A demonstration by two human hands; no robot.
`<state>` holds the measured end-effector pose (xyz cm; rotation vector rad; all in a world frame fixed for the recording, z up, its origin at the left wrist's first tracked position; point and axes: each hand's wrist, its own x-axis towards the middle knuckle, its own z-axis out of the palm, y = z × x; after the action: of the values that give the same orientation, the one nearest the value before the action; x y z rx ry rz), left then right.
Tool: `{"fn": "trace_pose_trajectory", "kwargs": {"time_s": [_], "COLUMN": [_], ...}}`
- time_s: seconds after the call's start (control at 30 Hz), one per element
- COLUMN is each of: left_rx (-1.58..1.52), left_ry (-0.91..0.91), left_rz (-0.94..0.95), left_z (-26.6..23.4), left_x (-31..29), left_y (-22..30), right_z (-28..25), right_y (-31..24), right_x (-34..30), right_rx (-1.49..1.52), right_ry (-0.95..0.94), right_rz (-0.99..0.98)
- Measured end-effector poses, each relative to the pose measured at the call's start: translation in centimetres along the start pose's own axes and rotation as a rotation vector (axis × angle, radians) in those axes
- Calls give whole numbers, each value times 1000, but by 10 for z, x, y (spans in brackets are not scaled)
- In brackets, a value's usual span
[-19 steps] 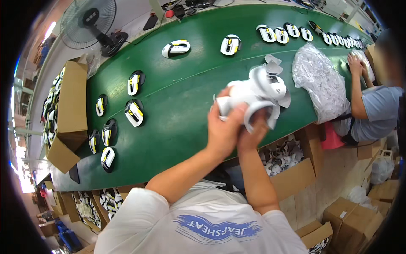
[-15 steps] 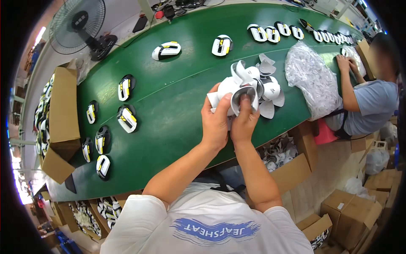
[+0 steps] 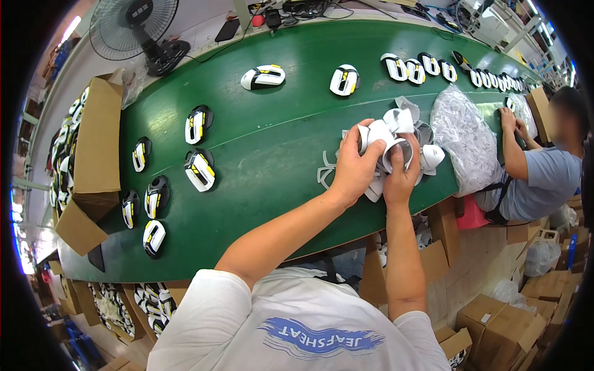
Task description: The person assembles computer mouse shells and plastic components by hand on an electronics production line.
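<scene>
Both hands are closed round a few curved white plastic shells (image 3: 378, 131), one with a grey hollow inner side, just over a loose heap on the table. My left hand (image 3: 357, 166) grips from the left, its thumb across the front. My right hand (image 3: 401, 180) holds the lower right side, fingers at the cupped shell's hollow. In the heap, a rounded white shell (image 3: 431, 159) shows to the right, and thin grey-white curved pieces (image 3: 326, 171) lie left of my hands. My hands hide the heap's middle.
On the green table (image 3: 266, 179) lie several white, black and yellow oval units (image 3: 200, 170). An open carton (image 3: 99, 142) stands left, near a fan (image 3: 145, 31). A filled clear plastic bag (image 3: 464, 139) sits right, beside a co-worker (image 3: 526, 167). Below is another carton (image 3: 433, 263).
My hands have moved right with the shells, now over the heap. Thin curved pieces now show on the table left of my hands. The whole view has shifted slightly.
</scene>
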<state>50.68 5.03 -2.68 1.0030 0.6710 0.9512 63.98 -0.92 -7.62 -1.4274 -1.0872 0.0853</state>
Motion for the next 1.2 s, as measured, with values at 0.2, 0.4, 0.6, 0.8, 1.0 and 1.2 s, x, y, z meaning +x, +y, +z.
{"fn": "trace_pose_trajectory", "kwargs": {"time_s": [0.2, 0.4, 0.6, 0.8, 1.0, 1.2], "left_rx": [277, 382, 264, 614, 1057, 1646], "left_ry": [64, 131, 150, 398, 508, 702], "left_rz": [194, 146, 260, 406, 424, 108], "left_z": [-23, -30, -76, -185, -295, -487], "left_x": [6, 11, -3, -100, -172, -107], "left_y": [1, 15, 51, 88, 163, 233], "right_z": [6, -2, -9, -16, -32, 71], "right_y": [-17, -19, -21, -3, -41, -138], "right_x": [5, -1, -15, -19, -28, -60], "right_rx": [117, 75, 22, -46, 82, 234], "right_ry": [14, 114, 76, 80, -172, -802], "right_rz": [-142, -155, -368, -349, -565, -484]}}
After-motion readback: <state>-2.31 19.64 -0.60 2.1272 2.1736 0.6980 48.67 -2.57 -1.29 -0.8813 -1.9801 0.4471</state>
